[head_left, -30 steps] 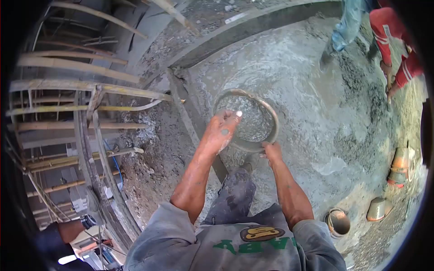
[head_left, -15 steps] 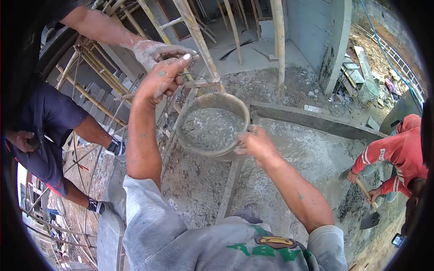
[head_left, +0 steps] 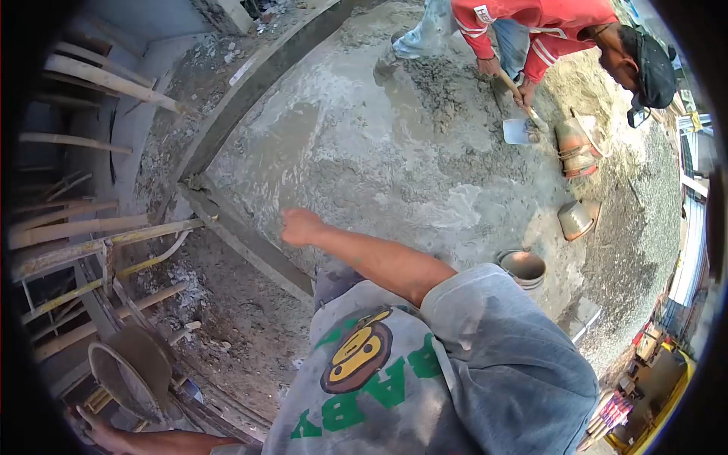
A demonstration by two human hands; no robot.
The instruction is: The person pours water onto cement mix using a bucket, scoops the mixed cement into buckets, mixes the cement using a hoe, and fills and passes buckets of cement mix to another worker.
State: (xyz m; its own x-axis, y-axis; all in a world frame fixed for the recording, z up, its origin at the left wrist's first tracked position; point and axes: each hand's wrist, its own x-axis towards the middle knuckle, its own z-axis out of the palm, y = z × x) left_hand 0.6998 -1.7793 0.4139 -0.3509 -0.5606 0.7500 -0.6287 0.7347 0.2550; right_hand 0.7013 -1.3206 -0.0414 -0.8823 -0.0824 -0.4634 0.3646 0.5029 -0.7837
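Note:
My right hand (head_left: 301, 227) hangs over the wet grey cement floor (head_left: 334, 174), its fingers curled in and nothing visible in them. At the lower left, my left hand (head_left: 95, 431) is partly in the dark edge of the view, fingers apart. Just above it, a grey bucket (head_left: 144, 364) is tilted on its side beside the bamboo poles, with its opening facing left. A small gap seems to lie between hand and bucket, and no grip on it shows. Whether the bucket holds anything is unclear.
A co-worker in red (head_left: 546, 15) bends over a shovel (head_left: 519, 130) at the upper right. Buckets (head_left: 523, 265) stand or lie at the right. A low cement kerb (head_left: 250, 87) borders the wet floor. Bamboo poles (head_left: 91, 227) fill the left side.
The full bucket between my hands is gone from there; a tilted bucket is at the lower left. My hands have moved apart. The view has swung right, and the person at the left is out of view.

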